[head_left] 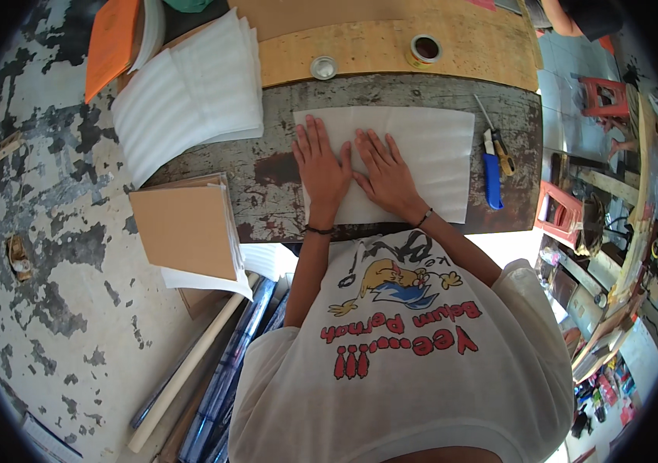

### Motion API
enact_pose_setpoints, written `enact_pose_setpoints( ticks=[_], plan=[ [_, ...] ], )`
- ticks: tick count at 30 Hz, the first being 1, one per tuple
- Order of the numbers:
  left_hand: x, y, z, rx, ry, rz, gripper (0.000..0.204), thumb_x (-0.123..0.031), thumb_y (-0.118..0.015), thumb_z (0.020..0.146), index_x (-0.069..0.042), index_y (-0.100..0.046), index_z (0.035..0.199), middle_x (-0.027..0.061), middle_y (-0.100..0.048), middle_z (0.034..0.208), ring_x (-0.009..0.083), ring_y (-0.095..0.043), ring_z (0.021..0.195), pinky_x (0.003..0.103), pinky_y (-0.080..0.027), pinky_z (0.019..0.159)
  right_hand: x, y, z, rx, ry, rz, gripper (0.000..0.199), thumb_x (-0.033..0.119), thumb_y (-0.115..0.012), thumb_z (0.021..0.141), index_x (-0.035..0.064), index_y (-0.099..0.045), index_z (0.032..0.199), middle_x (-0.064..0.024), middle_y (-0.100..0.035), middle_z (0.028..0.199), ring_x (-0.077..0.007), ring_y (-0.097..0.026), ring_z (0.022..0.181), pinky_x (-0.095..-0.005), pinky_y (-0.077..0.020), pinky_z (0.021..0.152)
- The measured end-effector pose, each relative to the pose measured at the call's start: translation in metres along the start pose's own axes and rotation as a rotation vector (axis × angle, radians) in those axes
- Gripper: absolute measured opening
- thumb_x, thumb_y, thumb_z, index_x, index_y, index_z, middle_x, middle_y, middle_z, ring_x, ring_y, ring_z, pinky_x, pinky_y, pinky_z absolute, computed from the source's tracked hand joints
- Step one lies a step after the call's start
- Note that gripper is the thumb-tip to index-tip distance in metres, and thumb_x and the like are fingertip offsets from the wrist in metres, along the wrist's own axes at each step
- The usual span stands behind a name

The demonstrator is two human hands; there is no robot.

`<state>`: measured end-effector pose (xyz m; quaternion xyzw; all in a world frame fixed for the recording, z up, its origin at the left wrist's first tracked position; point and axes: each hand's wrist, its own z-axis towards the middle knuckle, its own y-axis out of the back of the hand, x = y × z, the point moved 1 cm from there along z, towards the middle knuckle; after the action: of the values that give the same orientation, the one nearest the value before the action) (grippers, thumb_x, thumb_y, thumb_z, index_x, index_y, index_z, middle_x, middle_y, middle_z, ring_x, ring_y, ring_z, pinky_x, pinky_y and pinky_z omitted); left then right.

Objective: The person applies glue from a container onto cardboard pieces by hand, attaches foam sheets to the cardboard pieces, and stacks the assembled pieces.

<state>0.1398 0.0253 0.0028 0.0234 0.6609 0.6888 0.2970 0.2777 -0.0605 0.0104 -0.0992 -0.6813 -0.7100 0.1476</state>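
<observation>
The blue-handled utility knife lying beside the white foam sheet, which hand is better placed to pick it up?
Probably the right hand: it lies flat on the white foam sheet on the side nearer the blue-handled utility knife. The left hand is farther away, beyond the right.

We see both hands pressed flat, fingers spread, on a white foam sheet [421,154] lying on a worn dark table [267,185]. The left hand [321,166] and the right hand [385,174] lie side by side, thumbs touching, on the sheet's left half. To the right of the sheet lies a blue utility knife [492,174], with a yellow-handled tool [503,154] just beside it. A stack of white foam sheets [190,92] sits at the table's left end, and a brown cardboard piece [184,230] lies nearer us. A tape roll [424,50] and a small round lid [323,68] rest on the wooden board [375,46] beyond.
</observation>
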Motion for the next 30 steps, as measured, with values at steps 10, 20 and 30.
enact_pose_setpoints(
  ticks=[10,20,30],
  plan=[
    [0.003,0.000,0.002,-0.012,-0.007,0.040,0.075,-0.044,-0.054,0.099,0.004,-0.033,0.153,0.0195,-0.028,0.163,0.0401,-0.022,0.151,0.055,-0.018,0.122,-0.108,0.041,-0.029,-0.179,-0.389,-0.086,0.079,0.048,-0.052,0.100,-0.0014,-0.025,0.156,-0.0188,-0.027,0.164,-0.0376,-0.023,0.152,-0.0531,-0.0147,0.124],
    [-0.003,-0.003,0.002,-0.007,-0.005,0.066,0.095,-0.058,-0.062,0.091,0.005,-0.029,0.154,0.0214,-0.026,0.163,0.0415,-0.020,0.152,0.056,-0.017,0.122,-0.071,0.034,-0.071,-0.098,-0.427,-0.043,0.074,0.045,-0.052,0.100,0.0039,-0.028,0.157,-0.0188,-0.026,0.164,-0.0354,-0.019,0.153,-0.0544,-0.0120,0.124],
    [-0.001,0.001,-0.008,0.013,-0.022,0.096,0.099,-0.060,-0.063,0.088,0.007,-0.030,0.153,0.0213,-0.024,0.164,0.0407,-0.019,0.152,0.056,-0.016,0.122,-0.062,0.035,-0.081,-0.096,-0.415,-0.070,0.074,0.047,-0.050,0.100,0.0060,-0.028,0.157,-0.0186,-0.023,0.165,-0.0336,-0.018,0.154,-0.0530,-0.0123,0.125]
  ],
)
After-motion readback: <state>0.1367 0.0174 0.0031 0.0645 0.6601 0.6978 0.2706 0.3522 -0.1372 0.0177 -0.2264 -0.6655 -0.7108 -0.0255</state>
